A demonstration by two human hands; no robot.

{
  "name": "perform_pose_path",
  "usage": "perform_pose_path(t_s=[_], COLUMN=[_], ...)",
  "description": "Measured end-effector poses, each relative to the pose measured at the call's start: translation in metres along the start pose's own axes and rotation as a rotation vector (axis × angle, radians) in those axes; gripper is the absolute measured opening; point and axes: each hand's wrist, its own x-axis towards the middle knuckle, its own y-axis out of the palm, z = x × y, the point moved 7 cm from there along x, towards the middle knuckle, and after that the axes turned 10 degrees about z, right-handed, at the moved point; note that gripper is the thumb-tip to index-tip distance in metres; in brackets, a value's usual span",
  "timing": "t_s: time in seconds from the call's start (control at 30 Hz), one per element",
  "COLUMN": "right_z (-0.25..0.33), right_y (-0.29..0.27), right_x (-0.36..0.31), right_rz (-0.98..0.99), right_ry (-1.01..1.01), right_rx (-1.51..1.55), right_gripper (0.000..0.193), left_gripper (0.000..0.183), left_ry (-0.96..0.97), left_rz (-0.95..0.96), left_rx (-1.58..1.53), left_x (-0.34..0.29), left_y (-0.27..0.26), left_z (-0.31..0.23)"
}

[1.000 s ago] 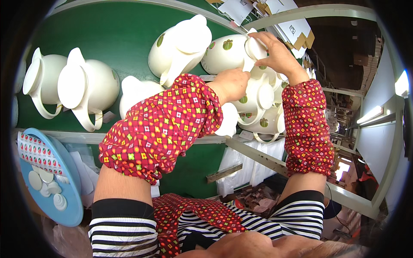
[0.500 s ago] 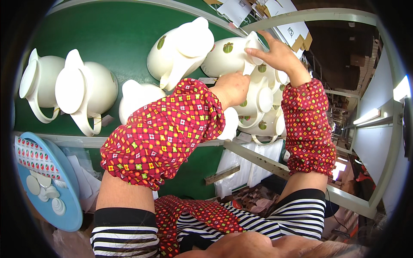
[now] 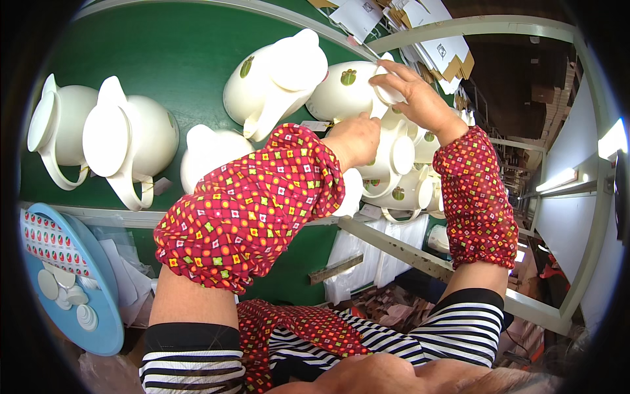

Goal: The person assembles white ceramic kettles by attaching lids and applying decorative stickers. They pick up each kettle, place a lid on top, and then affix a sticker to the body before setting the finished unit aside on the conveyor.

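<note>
A cream jug (image 3: 338, 92) with a green fruit decal lies among similar jugs at the right of the green bench. My left hand (image 3: 354, 139) is closed at its handle, the fingertips partly hidden. From the right, my right hand (image 3: 417, 98) curls its fingers over the jug's pale lid (image 3: 392, 92), covering part of it. Just left stands another cream jug (image 3: 272, 75) with its lid on. Several more jugs (image 3: 398, 154) crowd below and right of my hands. Patterned red sleeve covers wrap both forearms.
Two lidded jugs (image 3: 131, 134) stand at the left of the green bench (image 3: 190, 52), and one (image 3: 213, 154) sits partly behind my left sleeve. A blue tray (image 3: 108, 322) at lower left holds a sticker sheet (image 3: 52, 240) and several pale discs (image 3: 86, 317). A metal frame (image 3: 394, 244) edges the right.
My right hand has shifted slightly down and left, its fingers now curled over the lid rather than spread. My left hand stays at the handle.
</note>
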Motion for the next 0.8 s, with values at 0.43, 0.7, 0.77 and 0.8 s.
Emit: perform_pose_path(t_s=[0.43,0.7,0.77,0.8], right_z=[-0.018,-0.030,-0.026,-0.019], right_y=[-0.006,0.007,0.005,0.001], right_x=[0.008,0.014,0.008,0.006], right_rz=[0.063,0.137,0.085,0.061], right_ry=[0.290,0.645,0.318,0.151], right_rx=[0.111,0.056,0.156,0.205], right_gripper=[0.080,0.083,0.079,0.080], left_gripper=[0.047,0.048,0.048,0.048], left_ry=[-0.007,-0.013,-0.002,0.002], left_rz=[-0.007,-0.014,-0.026,-0.027], left_rx=[-0.003,0.019,0.022,0.021], left_x=[0.001,-0.001,0.000,0.000], left_y=[-0.002,-0.005,-0.004,-0.003], left_z=[-0.001,-0.003,-0.003,-0.003])
